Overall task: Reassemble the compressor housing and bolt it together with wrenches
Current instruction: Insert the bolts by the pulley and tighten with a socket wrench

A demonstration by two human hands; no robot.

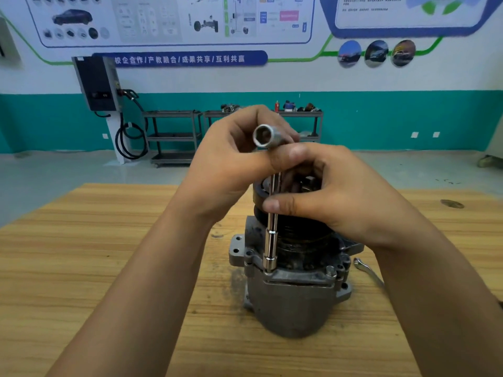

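A grey metal compressor housing (288,303) stands upright on the wooden table (109,240), its black pulley end on top. A chrome socket wrench (270,240) stands vertically with its lower socket on a bolt at the housing's front-left flange. My left hand (231,164) grips the wrench's upper bent end, whose open hex socket faces the camera. My right hand (334,197) pinches the shaft just below, between thumb and fingers. A second bolt head (330,270) sticks up at the flange's right corner.
A chrome open-end wrench (367,270) lies on the table right of the housing, partly hidden by my right forearm. Beyond the table lie a grey floor, metal shelving carts (174,137) and a wall-mounted charger (95,83).
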